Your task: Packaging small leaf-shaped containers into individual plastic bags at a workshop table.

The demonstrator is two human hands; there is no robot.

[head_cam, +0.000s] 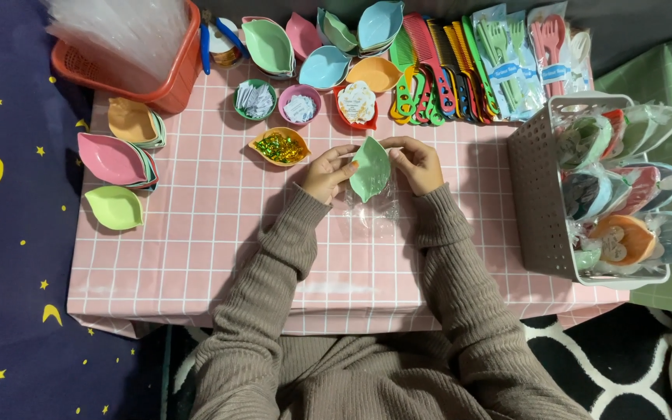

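A green leaf-shaped dish [370, 169] is held between both my hands above the pink checked table [211, 233]. My left hand [327, 173] grips its left edge, and my right hand [416, 162] grips its right edge. A clear plastic bag [373, 211] hangs crumpled just below the dish, over the tabletop. Both sleeves are brown ribbed knit.
Leaf dishes are stacked at left [115, 159] and at the back [326, 67]. Small bowls hold paper slips [256, 99], an orange dish holds glitter [280, 146]. Combs [429, 70], packed cutlery [507, 54], an orange basket of bags [134, 47], and a grey basket of packed sets [542, 194] stand around.
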